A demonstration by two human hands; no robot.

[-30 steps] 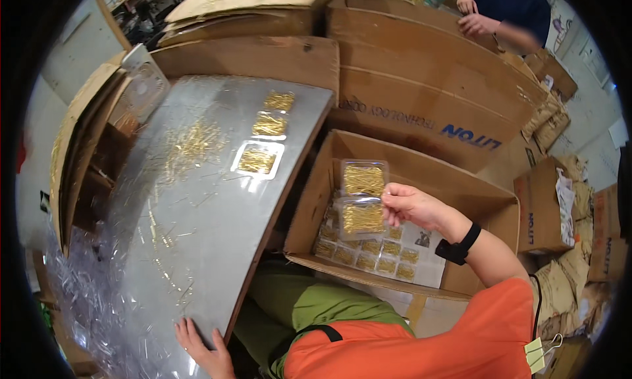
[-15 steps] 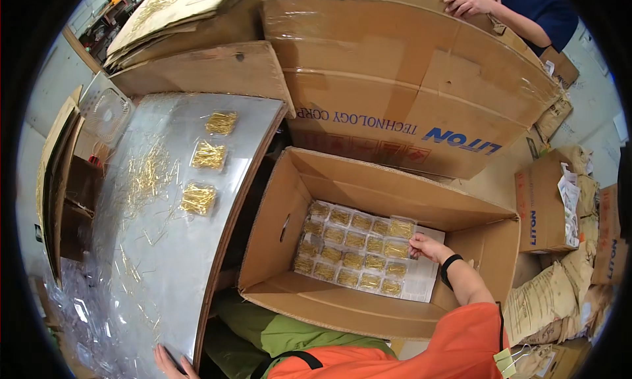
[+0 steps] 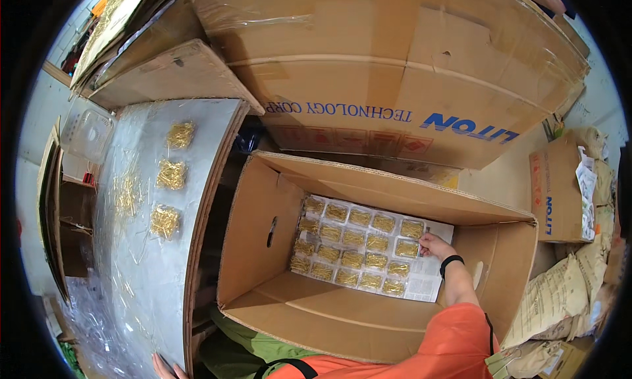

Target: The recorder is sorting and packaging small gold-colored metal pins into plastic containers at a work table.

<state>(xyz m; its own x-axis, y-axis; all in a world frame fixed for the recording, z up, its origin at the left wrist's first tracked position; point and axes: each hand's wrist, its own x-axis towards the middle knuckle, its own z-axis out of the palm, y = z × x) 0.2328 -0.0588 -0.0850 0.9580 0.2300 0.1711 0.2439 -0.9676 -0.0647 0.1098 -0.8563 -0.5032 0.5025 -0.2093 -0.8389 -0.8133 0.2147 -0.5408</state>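
Note:
My right hand point(image 3: 436, 246) reaches into an open cardboard box point(image 3: 316, 326), its fingers pinched at the right edge of a clear plastic pack point(image 3: 407, 248) of thin gold-coloured pins. That pack lies in the rightmost column of similar packs point(image 3: 353, 236), set out in rows on a printed paper sheet point(image 3: 424, 280) on the box floor. Near the front edge of the metal-topped table point(image 3: 155, 293) rests my left hand point(image 3: 167, 368), fingers apart and holding nothing; it is partly cut off by the picture's edge.
Three filled packs point(image 3: 172, 174) stand on the table beside loose gold pins point(image 3: 126, 193). Clear plastic pieces point(image 3: 92, 323) are heaped at the left. A large carton point(image 3: 342, 70) stands behind the box. Sacks point(image 3: 550, 300) and another carton point(image 3: 559, 195) are at the right.
The view has shifted, and the other person's hands at the top have left it, leaving part of an arm. My right hand stays at the same pack; my left hand stays at the table edge.

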